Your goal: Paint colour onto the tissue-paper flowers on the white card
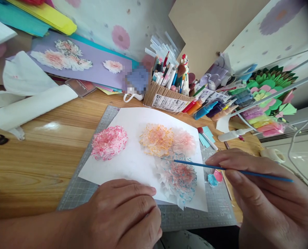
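My right hand [262,193] pinches a thin blue paintbrush [208,165] between thumb and fingers. The brush lies nearly level, its fine tip over the edge of a blue-tipped paper flower [181,176]. My left hand [128,211] rests palm down at the near edge of the white paper sheet [133,169], fingers together and loosely bent, holding nothing I can see. On the sheet are also a pink-edged flower [109,142], an orange-edged flower [157,139] and a pale pink flower [183,142]. Beneath the sheet is a grey cutting mat [76,190].
Small blue and pink paint dishes [213,180] sit right of the sheet, near a red-tipped brush [207,138]. Behind stands a cardboard box of pens [166,98] beside paint tubes [205,110]. A white paper roll [32,107] lies left; purple card [99,74] bears more flowers.
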The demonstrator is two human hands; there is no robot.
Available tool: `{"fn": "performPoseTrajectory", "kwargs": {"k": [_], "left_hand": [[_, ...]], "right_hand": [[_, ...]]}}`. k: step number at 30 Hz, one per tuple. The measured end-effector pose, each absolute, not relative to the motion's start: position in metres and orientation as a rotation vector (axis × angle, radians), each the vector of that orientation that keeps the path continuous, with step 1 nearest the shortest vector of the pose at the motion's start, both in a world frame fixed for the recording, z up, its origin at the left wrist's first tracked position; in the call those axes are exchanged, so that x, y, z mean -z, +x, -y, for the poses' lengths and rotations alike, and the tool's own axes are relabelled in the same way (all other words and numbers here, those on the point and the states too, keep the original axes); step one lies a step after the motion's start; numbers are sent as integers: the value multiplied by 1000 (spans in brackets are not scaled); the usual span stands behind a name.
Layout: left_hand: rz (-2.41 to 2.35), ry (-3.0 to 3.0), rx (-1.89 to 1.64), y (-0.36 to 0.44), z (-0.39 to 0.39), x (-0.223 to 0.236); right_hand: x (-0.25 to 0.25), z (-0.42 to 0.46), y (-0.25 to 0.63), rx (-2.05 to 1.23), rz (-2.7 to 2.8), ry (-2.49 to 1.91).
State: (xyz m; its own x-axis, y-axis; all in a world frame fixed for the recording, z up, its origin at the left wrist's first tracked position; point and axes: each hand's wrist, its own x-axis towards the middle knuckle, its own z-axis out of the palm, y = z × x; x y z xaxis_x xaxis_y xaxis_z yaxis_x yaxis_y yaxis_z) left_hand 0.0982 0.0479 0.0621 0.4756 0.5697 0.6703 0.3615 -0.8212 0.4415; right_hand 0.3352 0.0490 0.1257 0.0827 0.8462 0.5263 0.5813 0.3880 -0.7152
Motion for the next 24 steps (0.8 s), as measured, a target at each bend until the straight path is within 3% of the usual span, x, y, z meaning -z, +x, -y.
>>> {"fn": "performPoseTrajectory", "kwargs": {"k": [13, 24], "left_hand": [[-854, 2480, -1231, 97, -40, -68], [-734, 2636, -1297, 86, -44, -40]], "right_hand": [[-122, -49, 351, -329, 1698, -1167], [-129, -38, 414, -18, 1234, -1256]]}}
